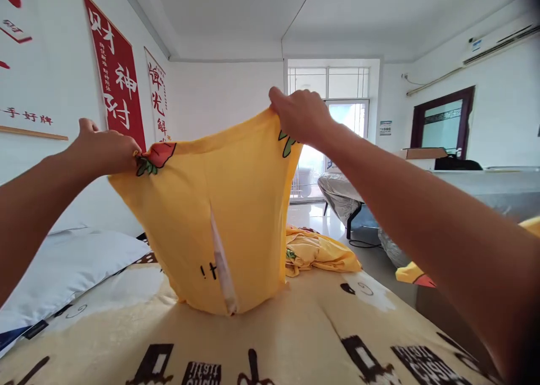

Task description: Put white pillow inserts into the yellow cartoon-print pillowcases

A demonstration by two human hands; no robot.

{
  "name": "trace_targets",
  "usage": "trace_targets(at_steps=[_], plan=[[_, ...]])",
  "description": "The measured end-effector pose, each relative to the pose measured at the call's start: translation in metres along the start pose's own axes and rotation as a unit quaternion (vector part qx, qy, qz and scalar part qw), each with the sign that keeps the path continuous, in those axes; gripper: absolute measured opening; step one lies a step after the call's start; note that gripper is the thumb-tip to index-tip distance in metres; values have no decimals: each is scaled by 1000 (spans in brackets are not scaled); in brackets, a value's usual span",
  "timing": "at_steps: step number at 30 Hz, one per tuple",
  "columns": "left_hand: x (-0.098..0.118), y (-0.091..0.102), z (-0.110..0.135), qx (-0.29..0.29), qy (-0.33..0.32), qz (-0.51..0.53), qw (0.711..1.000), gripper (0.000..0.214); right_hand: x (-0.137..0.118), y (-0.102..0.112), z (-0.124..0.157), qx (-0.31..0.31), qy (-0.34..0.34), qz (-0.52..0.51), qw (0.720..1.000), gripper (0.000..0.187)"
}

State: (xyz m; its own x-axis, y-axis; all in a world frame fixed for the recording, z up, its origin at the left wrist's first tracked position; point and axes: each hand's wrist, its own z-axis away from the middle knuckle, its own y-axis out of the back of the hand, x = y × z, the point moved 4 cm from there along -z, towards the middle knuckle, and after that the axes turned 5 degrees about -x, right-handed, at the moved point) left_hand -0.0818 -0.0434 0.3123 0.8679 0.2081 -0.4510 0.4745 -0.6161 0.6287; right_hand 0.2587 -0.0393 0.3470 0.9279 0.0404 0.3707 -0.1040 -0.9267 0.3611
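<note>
A yellow pillowcase with printed red and green fruit hangs upright between my two hands, its lower edge touching the bed. A lengthwise slit in its middle gapes a little and shows white. My left hand is closed on its upper left corner, beside a red print. Higher up, my right hand pinches the upper right corner. Below lies the cream bedsheet with dark brown prints.
A white pillow lies on the bed at the left. Crumpled yellow bedding sits at the bed's far edge. Beyond stands a plastic-covered piece of furniture. Red banners hang on the left wall.
</note>
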Motion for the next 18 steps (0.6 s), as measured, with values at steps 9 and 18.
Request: trace_targets(at_steps=[9,18], plan=[[124,99,13,161,-55,346,923,58,-65,31,-29,55,90,-75,992,5],[117,63,-1,95,3,283,954,41,-71,12,-33,41,128,-294,946,15]])
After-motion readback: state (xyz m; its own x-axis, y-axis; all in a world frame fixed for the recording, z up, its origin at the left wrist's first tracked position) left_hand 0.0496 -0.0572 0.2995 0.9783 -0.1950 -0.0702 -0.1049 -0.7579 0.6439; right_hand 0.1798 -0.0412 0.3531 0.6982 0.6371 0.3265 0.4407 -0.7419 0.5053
